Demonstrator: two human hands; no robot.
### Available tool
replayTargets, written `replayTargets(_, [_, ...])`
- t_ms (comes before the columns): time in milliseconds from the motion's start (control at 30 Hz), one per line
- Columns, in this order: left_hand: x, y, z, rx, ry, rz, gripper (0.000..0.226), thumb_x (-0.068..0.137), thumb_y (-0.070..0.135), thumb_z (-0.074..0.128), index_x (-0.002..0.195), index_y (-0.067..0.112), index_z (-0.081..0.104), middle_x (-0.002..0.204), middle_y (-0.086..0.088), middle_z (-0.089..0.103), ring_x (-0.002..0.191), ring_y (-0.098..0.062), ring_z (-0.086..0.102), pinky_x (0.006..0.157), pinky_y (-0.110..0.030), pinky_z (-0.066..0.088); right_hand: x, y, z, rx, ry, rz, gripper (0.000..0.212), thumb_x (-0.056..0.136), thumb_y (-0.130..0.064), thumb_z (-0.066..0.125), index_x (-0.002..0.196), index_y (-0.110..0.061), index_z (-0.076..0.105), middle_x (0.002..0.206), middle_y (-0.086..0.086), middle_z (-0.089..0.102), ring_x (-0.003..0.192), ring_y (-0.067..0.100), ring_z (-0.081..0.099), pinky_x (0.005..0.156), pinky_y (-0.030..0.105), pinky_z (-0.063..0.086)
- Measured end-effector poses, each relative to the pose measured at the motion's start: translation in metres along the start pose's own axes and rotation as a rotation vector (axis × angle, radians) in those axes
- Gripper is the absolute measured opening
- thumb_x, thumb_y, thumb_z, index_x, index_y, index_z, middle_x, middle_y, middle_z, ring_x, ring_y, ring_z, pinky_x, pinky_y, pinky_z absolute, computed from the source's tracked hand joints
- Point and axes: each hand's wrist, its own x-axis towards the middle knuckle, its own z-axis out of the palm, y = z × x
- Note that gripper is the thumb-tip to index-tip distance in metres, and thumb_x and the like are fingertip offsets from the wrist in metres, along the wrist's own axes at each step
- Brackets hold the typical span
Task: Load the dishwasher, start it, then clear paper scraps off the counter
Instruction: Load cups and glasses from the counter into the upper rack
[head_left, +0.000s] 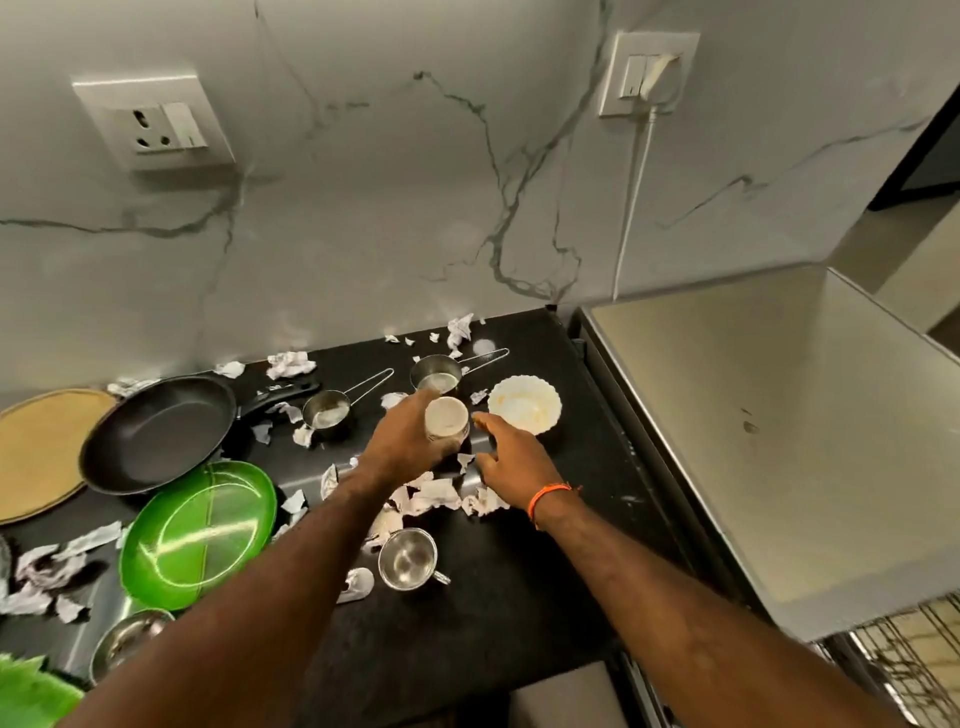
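Forearms nearest, both reaching to 12 o'clock. Left hand (402, 441) clamped round white cup (447, 420) — likely lifting for dishwasher (779, 415) at 3 o'clock. Right hand (511, 462) fingers apart, empty. Paper scraps (436, 496) litter surface (519, 571).

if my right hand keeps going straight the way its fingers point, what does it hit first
Probably the white cup that the left hand grips; the right hand's fingertips sit just beside it, though depth is unclear.
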Motion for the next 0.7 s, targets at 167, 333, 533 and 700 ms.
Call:
replayTargets(167, [0.010,-0.011,0.009,-0.041,0.003,-0.052,0.069,0.064,0.055,0.086,0.122,0.028,0.059,0.109,0.011,0.066,0.096,-0.007,0.063,0.082,-0.033,0.055,0.006,0.001,0.001,0.059,-0.016,0.024,0.064,0.085,-0.010,0.064,0.144,-0.024,0.045,0.135,0.002,0.061,0.115,0.023,0.062,0.102,0.040,0.049])
replayTargets(333, [-0.008,-0.002,0.010,-0.046,0.088,-0.049,0.071,0.065,0.053,0.084,0.124,0.021,0.060,0.111,0.006,0.064,0.098,-0.011,0.061,0.084,-0.034,0.055,-0.005,0.012,-0.005,0.079,-0.036,0.043,0.070,0.084,-0.010,0.065,0.149,-0.023,0.041,0.142,0.003,0.056,0.114,0.022,0.063,0.104,0.037,0.048])
replayTargets(533, [-0.044,0.043,0.017,-0.333,0.065,-0.047,0.067,0.064,0.049,0.077,0.122,0.019,0.063,0.109,0.005,0.069,0.096,-0.009,0.068,0.083,-0.030,0.059,-0.049,0.026,-0.024,0.220,0.006,0.010,0.070,0.081,-0.026,0.080,0.142,-0.031,0.045,0.134,-0.003,0.062,0.119,0.015,0.060,0.103,0.035,0.050])
replayTargets(700, [-0.073,0.107,0.043,-0.745,-0.092,-0.048,0.044,0.073,0.026,0.068,0.116,0.019,0.066,0.109,-0.004,0.074,0.102,-0.022,0.071,0.087,-0.040,0.060,-0.107,0.050,-0.055,0.491,0.170,-0.008,0.070,0.079,-0.031,0.083,0.140,-0.030,0.050,0.127,-0.006,0.064,0.110,0.011,0.063,0.094,0.035,0.055])
